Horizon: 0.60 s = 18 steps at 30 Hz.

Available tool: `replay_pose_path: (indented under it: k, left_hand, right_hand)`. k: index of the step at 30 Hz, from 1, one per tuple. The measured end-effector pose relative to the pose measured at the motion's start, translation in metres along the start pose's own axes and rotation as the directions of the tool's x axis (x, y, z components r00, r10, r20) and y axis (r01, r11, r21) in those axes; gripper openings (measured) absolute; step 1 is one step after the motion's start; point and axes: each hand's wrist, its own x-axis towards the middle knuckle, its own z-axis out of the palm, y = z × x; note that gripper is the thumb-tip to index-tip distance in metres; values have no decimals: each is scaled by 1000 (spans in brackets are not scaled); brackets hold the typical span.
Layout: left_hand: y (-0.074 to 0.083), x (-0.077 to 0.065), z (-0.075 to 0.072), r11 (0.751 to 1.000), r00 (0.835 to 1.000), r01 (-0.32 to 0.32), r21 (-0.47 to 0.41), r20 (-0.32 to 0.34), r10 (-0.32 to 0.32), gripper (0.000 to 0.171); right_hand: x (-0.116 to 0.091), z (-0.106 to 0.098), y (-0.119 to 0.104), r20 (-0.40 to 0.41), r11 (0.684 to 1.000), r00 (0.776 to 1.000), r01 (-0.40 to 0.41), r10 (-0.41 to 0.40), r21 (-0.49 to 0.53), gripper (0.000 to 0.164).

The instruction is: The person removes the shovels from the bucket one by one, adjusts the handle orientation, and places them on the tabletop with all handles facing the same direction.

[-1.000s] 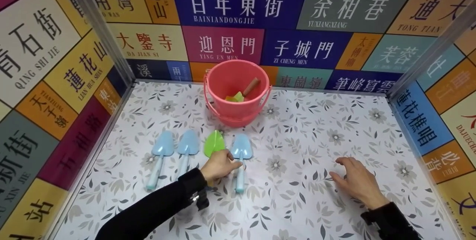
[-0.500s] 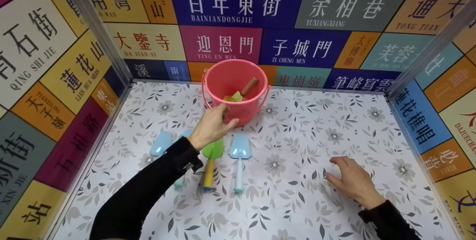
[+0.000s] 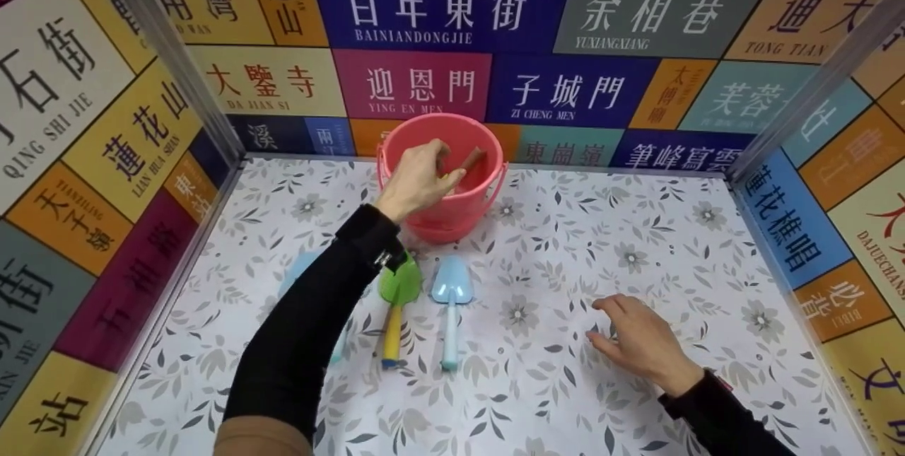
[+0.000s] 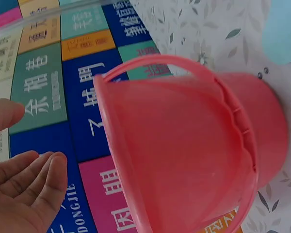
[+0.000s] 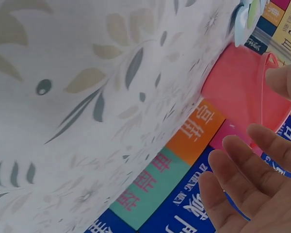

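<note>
- Against the back wall (image 3: 530, 14), near the far edge of the desk (image 3: 551, 385), the bucket (image 3: 449, 219) stands upright, mouth up. Its bail (image 4: 250, 162) hangs down its side, probably so that the mouth is free for a hand.
- Within the bucket a brown stick (image 3: 472, 160) leans up toward the rim, easy to pinch from above, I would judge. What else lies in there is mostly hidden.
- Before the bucket, a green shovel (image 3: 400, 283) with a yellow handle and a blue shovel (image 3: 452, 285) lie side by side, blades toward the bucket and handles toward the person, perhaps for easy picking up. More blue shows from behind the left sleeve (image 3: 304, 329); how many pieces, I cannot tell.
- Over the bucket's mouth is the left hand (image 3: 421, 173), fingers bent, with a clear gap to the thumb. Its wrist view shows nothing between them, so it looks released; whether a fingertip meets the stick cannot be told.
- Well to the right of the shovels, the right hand (image 3: 640, 339) is idle, fingers loosely bent, thumb well apart, holding nothing.
</note>
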Motion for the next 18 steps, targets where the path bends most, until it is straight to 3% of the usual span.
replay_pose_path:
  k: [2, 3, 5, 8, 11, 18]
  left_hand:
    - [-12, 19, 7, 999, 999, 32, 22, 21, -32, 45]
    - [-5, 21, 3, 997, 996, 69, 37, 50, -70, 46]
    - [-8, 35, 5, 992, 988, 114, 47, 99, -118, 51]
    - [-10, 50, 10, 988, 981, 133, 80, 130, -143, 58]
    - [-22, 65, 22, 990, 987, 96, 106, 119, -109, 63]
    - [-26, 83, 30, 979, 976, 132, 156, 151, -156, 63]
  right_hand:
    - [4, 1, -2, -2, 1000, 1000, 24, -24, 0, 43]
    - [6, 1, -3, -4, 999, 999, 34, -34, 1, 43]
    - [9, 3, -4, -7, 999, 999, 52, -52, 2, 44]
    - [14, 5, -6, -15, 997, 997, 77, -77, -1, 44]
    - [17, 8, -7, -23, 995, 995, 101, -101, -1, 44]
    - [20, 14, -11, -12, 993, 993, 114, -113, 32, 42]
